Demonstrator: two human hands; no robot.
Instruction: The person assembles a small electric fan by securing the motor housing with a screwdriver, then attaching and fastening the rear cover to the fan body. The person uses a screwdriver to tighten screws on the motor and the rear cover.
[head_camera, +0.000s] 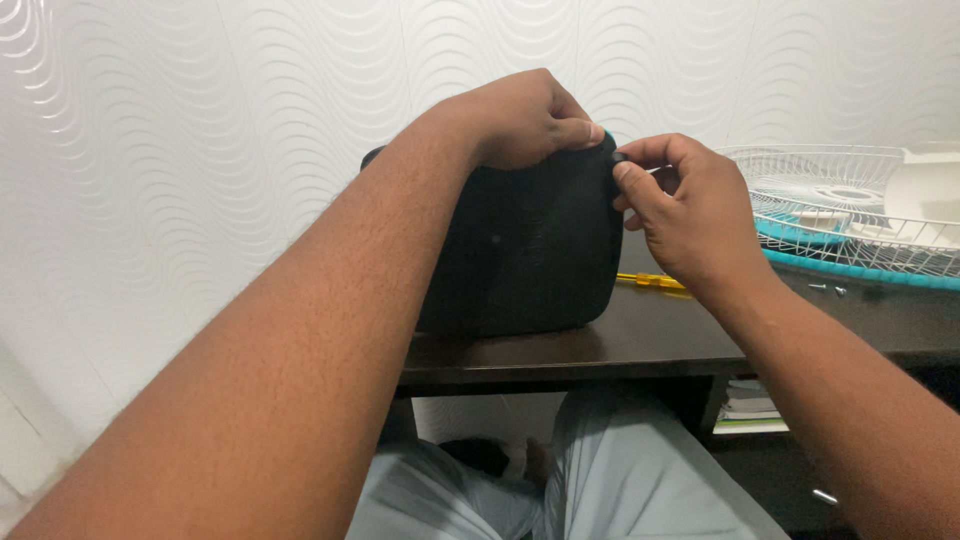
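Observation:
A black, rounded box-like object stands upright on a dark wooden desk. My left hand grips its top edge near the right corner, thumb over the front. My right hand is at that same upper right corner, thumb and forefinger pinched on a small dark part with a thin metal piece showing between the fingers. What exactly the fingers hold is too small to tell.
A white wire fan grille with a teal rim lies on the desk at right. A yellow-handled tool lies behind the black object, and small screws are near the grille. Papers sit on a shelf below. A white textured wall stands behind.

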